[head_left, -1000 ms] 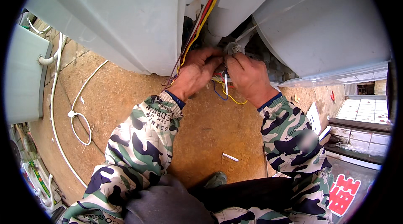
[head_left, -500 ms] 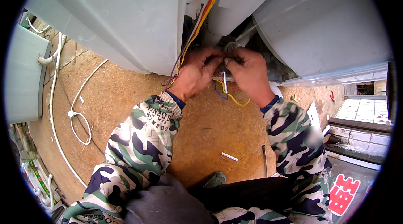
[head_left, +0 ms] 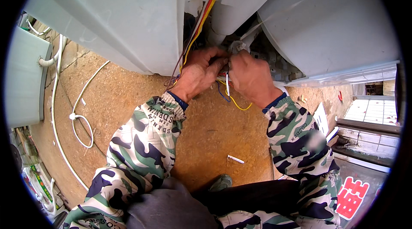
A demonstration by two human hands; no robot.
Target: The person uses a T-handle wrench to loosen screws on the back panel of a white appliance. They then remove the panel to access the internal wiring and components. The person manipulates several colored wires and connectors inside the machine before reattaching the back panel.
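My left hand and my right hand meet at the dark gap between large pale appliance parts. Both are closed in pinches, fingertips almost touching; what they hold is too shadowed to make out. A bundle of yellow, red and brown wires runs down from the top, passing beside my left hand. Under the hands hang a looped yellow wire, a blue wire and a thin white stick-like piece. Just behind my right fingers is a cloudy, clear-looking part.
A pale panel fills the upper left, and a big pale rounded drum the upper right. White hose and a looped white cord lie on the brown ground at left. A small white strip lies near my shoe.
My right hand has rolled over, its knuckles now more upward, and its forearm has shifted slightly left. The yellow wire loop has swung a little left. My left hand stays nearly in place.
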